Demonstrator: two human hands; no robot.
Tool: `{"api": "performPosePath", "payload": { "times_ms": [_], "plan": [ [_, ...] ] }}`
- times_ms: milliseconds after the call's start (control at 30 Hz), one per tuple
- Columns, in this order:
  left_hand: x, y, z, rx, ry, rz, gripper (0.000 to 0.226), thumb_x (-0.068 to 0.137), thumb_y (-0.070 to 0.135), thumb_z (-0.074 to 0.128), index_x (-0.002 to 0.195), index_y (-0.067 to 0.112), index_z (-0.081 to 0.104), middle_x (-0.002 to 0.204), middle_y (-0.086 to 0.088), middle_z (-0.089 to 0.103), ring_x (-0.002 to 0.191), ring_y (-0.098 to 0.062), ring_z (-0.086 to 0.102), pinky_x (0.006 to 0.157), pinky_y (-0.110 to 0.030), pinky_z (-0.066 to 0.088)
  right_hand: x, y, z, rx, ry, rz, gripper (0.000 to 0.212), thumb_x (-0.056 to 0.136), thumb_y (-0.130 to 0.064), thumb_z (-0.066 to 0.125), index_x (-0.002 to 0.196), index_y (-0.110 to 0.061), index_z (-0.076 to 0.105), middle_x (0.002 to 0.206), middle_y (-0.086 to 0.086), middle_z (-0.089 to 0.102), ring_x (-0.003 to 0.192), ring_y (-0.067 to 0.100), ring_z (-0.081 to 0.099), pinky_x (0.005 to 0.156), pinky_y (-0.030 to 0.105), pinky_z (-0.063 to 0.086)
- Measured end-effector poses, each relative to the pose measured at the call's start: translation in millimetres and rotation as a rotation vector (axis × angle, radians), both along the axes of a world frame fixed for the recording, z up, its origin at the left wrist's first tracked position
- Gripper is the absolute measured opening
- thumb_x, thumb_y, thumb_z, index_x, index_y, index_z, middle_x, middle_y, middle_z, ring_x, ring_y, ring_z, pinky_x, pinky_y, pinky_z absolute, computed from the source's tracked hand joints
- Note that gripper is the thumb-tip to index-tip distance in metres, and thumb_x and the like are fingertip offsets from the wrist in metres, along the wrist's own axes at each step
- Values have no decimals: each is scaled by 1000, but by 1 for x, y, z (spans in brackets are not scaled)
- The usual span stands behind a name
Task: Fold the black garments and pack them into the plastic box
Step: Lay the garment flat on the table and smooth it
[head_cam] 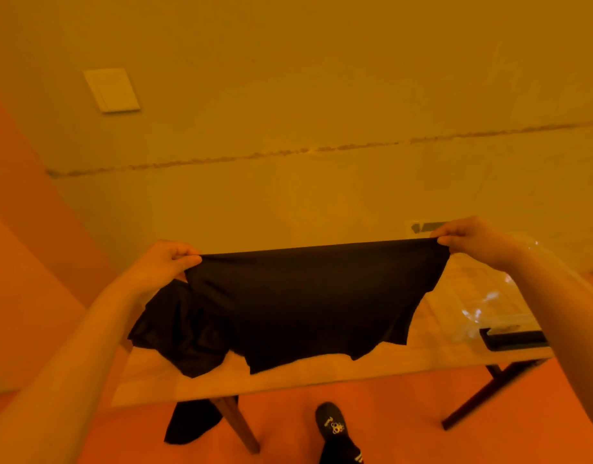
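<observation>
Orange-lit room, wooden table (321, 373). Our left hand (161, 262) and right hand (469, 237) pinch the black garment (305, 303) stretched above the table; fold not started. Next: lay flat. Plastic box (482, 296) right.

- A plain indoor room, likely in a home, is suggested.
- A bare wall (321, 95) with a switch plate (111, 90) is seen.
- A light wooden table (288, 373) on dark legs is placed against it.
- A slippered foot (330, 421) is seen on the floor (405, 413).
</observation>
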State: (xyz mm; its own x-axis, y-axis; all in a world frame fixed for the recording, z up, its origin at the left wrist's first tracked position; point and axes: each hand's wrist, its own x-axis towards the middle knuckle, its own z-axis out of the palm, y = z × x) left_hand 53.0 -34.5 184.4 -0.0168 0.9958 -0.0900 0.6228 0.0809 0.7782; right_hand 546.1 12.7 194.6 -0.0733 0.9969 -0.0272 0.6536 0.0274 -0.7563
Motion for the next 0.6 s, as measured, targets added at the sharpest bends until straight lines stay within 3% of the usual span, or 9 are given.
{"api": "performPosePath", "payload": {
  "times_ms": [100, 200, 333, 433, 533, 600],
  "plan": [
    [0, 19, -11, -62, -30, 19, 15, 93, 0, 48, 94, -1, 62, 76, -8, 61, 51, 3, 61, 50, -8, 47, -8, 16, -7, -68, -3, 3, 25, 88, 9, 49, 87, -11, 65, 77, 4, 62, 59, -3, 63, 56, 8, 49],
    [-1, 47, -38, -149, -33, 52, 14, 93, 1, 49, 89, 3, 62, 79, -10, 61, 62, -11, 61, 52, -11, 50, -17, 51, -33, -173, -83, 63, 25, 90, 8, 47, 88, -10, 65, 79, 5, 63, 76, 17, 62, 64, 18, 53],
    [2, 93, -88, -262, 35, 89, 13, 91, 7, 54, 83, 11, 63, 83, -5, 61, 71, -12, 57, 61, -20, 48, -27, 114, -91, -291, -199, 61, 20, 91, 5, 47, 93, -7, 63, 84, 7, 57, 76, 16, 56, 65, 19, 48],
    [5, 132, -128, -322, 114, 88, 10, 90, 9, 57, 89, 7, 67, 88, -8, 64, 80, -18, 59, 64, -23, 47, -34, 166, -139, -404, -322, 92, 18, 92, -1, 48, 96, -10, 63, 87, 2, 55, 87, 20, 56, 77, 29, 49],
    [7, 171, -163, -346, 196, 92, 12, 89, 11, 58, 90, 7, 69, 90, -8, 66, 89, -22, 61, 74, -24, 41, -40, 218, -180, -451, -359, 96, 15, 91, -1, 51, 83, -10, 60, 86, 13, 59, 85, 29, 58, 68, 31, 43],
    [8, 199, -184, -322, 251, 95, 16, 90, 13, 57, 95, 5, 70, 97, -9, 68, 85, -19, 60, 75, -23, 39, -46, 252, -200, -464, -452, 113, 14, 94, -9, 50, 92, -8, 64, 91, 18, 63, 90, 31, 61, 70, 31, 41]
  ]
}}
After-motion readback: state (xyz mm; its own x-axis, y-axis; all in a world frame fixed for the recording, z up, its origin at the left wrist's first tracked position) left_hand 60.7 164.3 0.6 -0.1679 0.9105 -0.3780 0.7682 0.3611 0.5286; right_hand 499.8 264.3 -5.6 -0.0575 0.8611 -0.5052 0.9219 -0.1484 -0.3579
